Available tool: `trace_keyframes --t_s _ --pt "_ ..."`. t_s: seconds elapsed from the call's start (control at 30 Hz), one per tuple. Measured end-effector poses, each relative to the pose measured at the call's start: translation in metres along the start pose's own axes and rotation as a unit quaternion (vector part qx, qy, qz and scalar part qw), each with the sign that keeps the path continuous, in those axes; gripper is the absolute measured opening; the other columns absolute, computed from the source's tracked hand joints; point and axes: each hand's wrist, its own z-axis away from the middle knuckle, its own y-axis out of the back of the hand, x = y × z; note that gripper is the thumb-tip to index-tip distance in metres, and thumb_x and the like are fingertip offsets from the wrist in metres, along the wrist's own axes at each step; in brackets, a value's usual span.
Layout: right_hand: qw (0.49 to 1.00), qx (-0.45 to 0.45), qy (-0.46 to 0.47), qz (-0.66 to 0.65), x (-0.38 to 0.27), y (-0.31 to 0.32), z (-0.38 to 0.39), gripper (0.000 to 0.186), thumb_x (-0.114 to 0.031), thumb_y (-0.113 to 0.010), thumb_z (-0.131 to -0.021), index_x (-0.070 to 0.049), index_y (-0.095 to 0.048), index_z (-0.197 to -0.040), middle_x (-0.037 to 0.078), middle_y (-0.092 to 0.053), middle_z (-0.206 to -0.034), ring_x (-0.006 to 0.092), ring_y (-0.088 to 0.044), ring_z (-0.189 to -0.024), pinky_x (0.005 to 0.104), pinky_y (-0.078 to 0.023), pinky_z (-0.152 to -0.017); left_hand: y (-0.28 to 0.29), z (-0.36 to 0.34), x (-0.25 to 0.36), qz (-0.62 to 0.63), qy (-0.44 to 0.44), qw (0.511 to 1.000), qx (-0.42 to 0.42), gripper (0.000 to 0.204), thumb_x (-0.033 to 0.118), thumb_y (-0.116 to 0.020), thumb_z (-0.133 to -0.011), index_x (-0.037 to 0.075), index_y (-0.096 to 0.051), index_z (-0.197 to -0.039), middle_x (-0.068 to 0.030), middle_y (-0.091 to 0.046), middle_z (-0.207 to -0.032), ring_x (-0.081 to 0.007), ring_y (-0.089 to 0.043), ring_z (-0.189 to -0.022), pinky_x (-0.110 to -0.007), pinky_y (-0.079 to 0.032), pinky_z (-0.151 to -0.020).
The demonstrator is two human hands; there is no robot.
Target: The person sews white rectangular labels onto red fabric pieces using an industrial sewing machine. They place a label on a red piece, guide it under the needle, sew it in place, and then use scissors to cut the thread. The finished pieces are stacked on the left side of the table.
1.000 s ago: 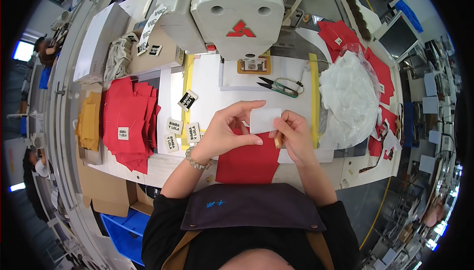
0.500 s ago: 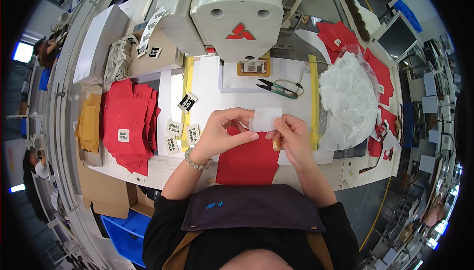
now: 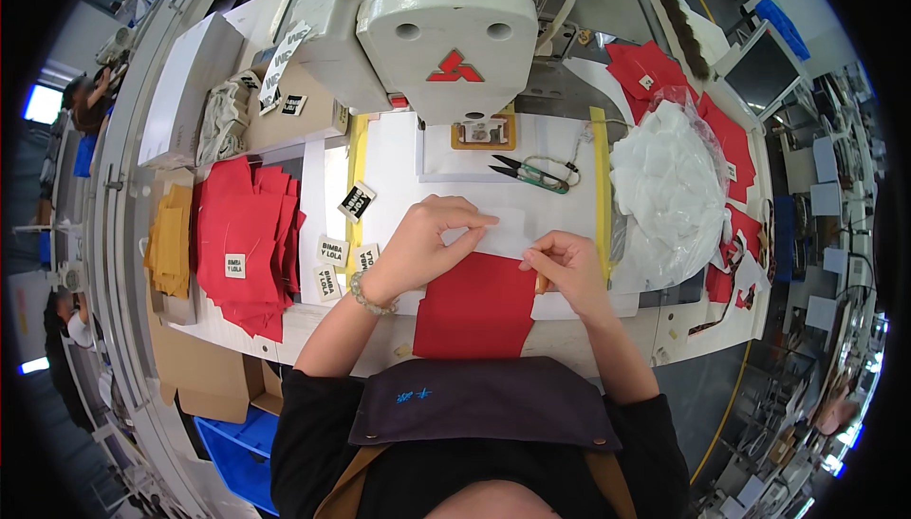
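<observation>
My left hand (image 3: pixel 432 242) is closed, thumb and forefinger pinching the edge of a thin whitish translucent square (image 3: pixel 511 225). That square is hard to make out against the white sheet behind it. My right hand (image 3: pixel 569 272) is curled round a short tan stick-like tool (image 3: pixel 541 284), mostly hidden by the fingers; its thumb and forefinger meet near the square's lower right. Below both hands, a red fabric piece (image 3: pixel 474 310) lies flat at the table's front. Left of my left wrist are several white labels (image 3: pixel 332 251) and a black one (image 3: pixel 357 201).
A white sewing machine head (image 3: pixel 451 35) stands ahead, with green-handled snips (image 3: pixel 531 174) to its right. Stacked red fabric (image 3: pixel 237 225) and yellow pieces (image 3: pixel 171 239) sit left. At right is a plastic bag of white pieces (image 3: pixel 664 196). A blue bin (image 3: pixel 237 462) is lower left.
My hands have drawn slightly apart. The right hand has let go of the translucent square and moved right and down, keeping the tan tool. The square has shifted a little left.
</observation>
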Motion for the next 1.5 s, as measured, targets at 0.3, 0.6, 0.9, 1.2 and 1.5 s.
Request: trace_keyframes --t_s 0.3,0.6,0.9,1.2,1.5 --pt "0.933 0.065 0.058 0.350 -0.013 0.030 -0.015 0.017 -0.012 -0.073 -0.083 -0.001 -0.064 -0.093 0.007 -0.066 -0.079 0.0099 -0.057 -0.058 0.0280 -0.045 -0.054 0.015 -0.006 -0.034 -0.175 -0.039 0.982 0.064 0.013 0.006 -0.069 -0.084 0.004 -0.073 -0.096 -0.0098 -0.067 -0.078 -0.0191 -0.062 -0.070 -0.031 -0.045 -0.070" --pt "0.697 0.114 0.422 0.568 -0.013 0.052 -0.070 0.030 -0.015 -0.073 -0.075 -0.010 -0.060 -0.102 0.004 -0.060 -0.097 0.0255 -0.056 -0.087 0.0373 -0.043 -0.076 0.015 -0.028 -0.052 -0.021 0.000 0.993 0.118 0.024 -0.001 -0.069 -0.080 0.003 -0.070 -0.103 -0.0072 -0.073 -0.093 -0.0193 -0.071 -0.079 -0.025 -0.056 -0.066" --pt "0.608 0.295 0.347 0.650 -0.008 0.074 -0.052 0.025 -0.008 -0.067 -0.074 -0.011 -0.062 -0.099 0.003 -0.061 -0.094 0.0218 -0.056 -0.089 0.0367 -0.039 -0.081 0.027 -0.040 -0.077 -0.323 -0.245 0.911 -0.071 0.031 0.018 -0.072 -0.081 0.007 -0.068 -0.110 -0.0077 -0.067 -0.119 -0.0223 -0.069 -0.096 -0.032 -0.057 -0.083" --pt "0.633 0.035 0.430 0.643 -0.013 0.024 -0.068 0.040 -0.022 -0.065 -0.085 -0.013 -0.060 -0.123 -0.001 -0.056 -0.134 0.0165 -0.051 -0.111 0.0395 -0.034 -0.086 0.031 -0.047 -0.089 -0.385 -0.257 0.880 -0.106 0.049 0.029 -0.066 -0.088 0.008 -0.057 -0.130 -0.0090 -0.061 -0.130 -0.0265 -0.065 -0.108 -0.035 -0.054 -0.094" --pt "0.620 0.057 0.379 0.684 -0.010 0.011 -0.077 0.050 -0.030 -0.061 -0.088 -0.013 -0.053 -0.134 -0.003 -0.051 -0.137 0.0179 -0.048 -0.109 0.0419 -0.032 -0.084 0.030 -0.033 -0.083 -0.345 -0.239 0.903 -0.087 0.038 0.024 -0.067 -0.086 0.006 -0.064 -0.119 -0.0102 -0.063 -0.125 -0.0270 -0.063 -0.110 -0.036 -0.052 -0.094"
